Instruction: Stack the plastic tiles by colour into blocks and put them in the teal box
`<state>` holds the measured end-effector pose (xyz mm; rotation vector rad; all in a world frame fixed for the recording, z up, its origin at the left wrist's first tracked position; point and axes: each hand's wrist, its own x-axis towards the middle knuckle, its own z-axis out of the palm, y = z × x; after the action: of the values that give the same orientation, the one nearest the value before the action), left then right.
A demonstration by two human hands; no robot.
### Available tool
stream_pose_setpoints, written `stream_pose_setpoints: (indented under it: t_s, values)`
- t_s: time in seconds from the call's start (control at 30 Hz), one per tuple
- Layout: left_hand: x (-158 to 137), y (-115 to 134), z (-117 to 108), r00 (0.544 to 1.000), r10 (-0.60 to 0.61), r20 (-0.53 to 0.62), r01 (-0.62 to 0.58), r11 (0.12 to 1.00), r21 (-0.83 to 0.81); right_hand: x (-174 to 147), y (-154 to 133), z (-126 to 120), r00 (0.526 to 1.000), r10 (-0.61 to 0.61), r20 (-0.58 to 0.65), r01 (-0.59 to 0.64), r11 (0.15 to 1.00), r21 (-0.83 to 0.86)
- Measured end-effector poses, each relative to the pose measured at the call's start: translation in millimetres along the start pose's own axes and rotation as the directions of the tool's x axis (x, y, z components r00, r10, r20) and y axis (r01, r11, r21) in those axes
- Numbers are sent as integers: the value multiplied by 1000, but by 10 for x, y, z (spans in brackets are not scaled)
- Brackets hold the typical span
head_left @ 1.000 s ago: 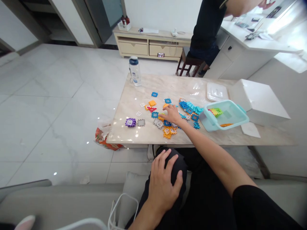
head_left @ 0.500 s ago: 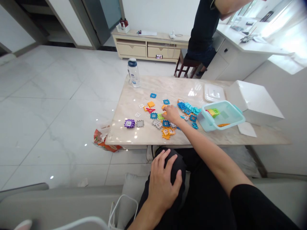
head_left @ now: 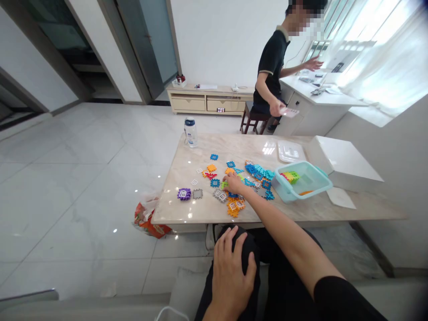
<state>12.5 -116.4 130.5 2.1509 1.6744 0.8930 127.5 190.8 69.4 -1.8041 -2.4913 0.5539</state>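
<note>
My left hand [head_left: 232, 272] rests palm down on my knee, its fingers spread and nothing in it. Over the table, my right hand [head_left: 235, 184] reaches down among loose plastic tiles, its fingers curled onto a green interlocking tile [head_left: 224, 184]. My fingers partly hide that tile. Around it lie an orange tile [head_left: 229, 170], a blue window tile [head_left: 215, 183], white window frames on grey tiles [head_left: 220, 195] and a stack of orange tiles [head_left: 233, 209]. Farther left are a purple stack [head_left: 183, 194] and a flat grey tile [head_left: 197, 194].
A turquoise bin [head_left: 290, 195] with some tiles stands right of a blue tile pile [head_left: 256, 173]. Behind it are a clear lid [head_left: 290, 151] and a white box [head_left: 344, 158]. A water bottle [head_left: 191, 133] stands at the far left corner. Another person [head_left: 269, 67] sits beyond the table.
My right hand has shifted from beside the orange tile to the green one. My left hand stays on my knee. The view has tilted up, and the other person now holds a pink item low.
</note>
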Motion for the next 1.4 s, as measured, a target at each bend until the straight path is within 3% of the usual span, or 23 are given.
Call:
stream_pose_setpoints:
  t_s: [0.2, 0.33, 0.4, 0.47, 0.5, 0.57, 0.6, 0.7, 0.77, 0.83, 0.93, 1.0, 1.07, 1.2, 1.4]
  values:
    - [-62, 39, -39, 1000, 24, -1, -24, 998, 58, -158, -93, -193, 993, -8, -118, 30, 982, 188]
    - [-64, 100, -22, 999, 47, -10, -46, 996, 71, -396, -36, -354, 968, 61, -245, 38, 925, 377]
    - [-16, 110, 21, 1000, 1, -17, -1, 1000, 7, -629, 35, -396, 952, 91, -291, 57, 884, 464]
    - [60, 105, 79, 992, -118, -37, 113, 988, -109, -962, 120, -400, 954, 80, -290, 102, 821, 562]
    - [101, 102, 110, 980, -191, -47, 180, 967, -179, -1161, 159, -393, 958, 59, -279, 134, 772, 621]
    - [176, 108, 164, 951, -306, -43, 277, 906, -320, -1590, 210, -378, 983, -34, -180, 174, 481, 859]
    - [204, 119, 184, 942, -336, -24, 302, 874, -381, -1802, 217, -378, 988, -80, -129, 150, 389, 909]
    - [241, 181, 207, 940, -339, 40, 313, 809, -497, -2293, 178, -425, 979, -206, 2, 61, 300, 952]
    - [236, 219, 199, 942, -331, 48, 305, 791, -531, -2407, 166, -490, 962, -272, 37, 61, 341, 938]
    - [225, 230, 184, 931, -362, 37, 320, 766, -558, -2314, 222, -561, 962, -271, 19, 109, 449, 887]
    - [214, 180, 161, 884, -463, 64, 398, 674, -623, -1854, 427, -631, 984, -100, -146, 174, 677, 715]
    - [217, 119, 146, 851, -514, 102, 435, 584, -686, -1442, 565, -633, 968, 52, -246, 95, 830, 550]
    - [228, 57, 129, 820, -556, 135, 455, 490, -744, -1043, 642, -586, 957, 189, -221, -111, 939, 324]
    - [249, -23, 100, 732, -657, 181, 485, 316, -815, -474, 601, -348, 921, 338, -192, -301, 933, 199]
    - [212, -57, 122, 570, -797, 198, 481, 129, -867, -103, 548, 31, 891, 416, -181, -428, 903, -34]
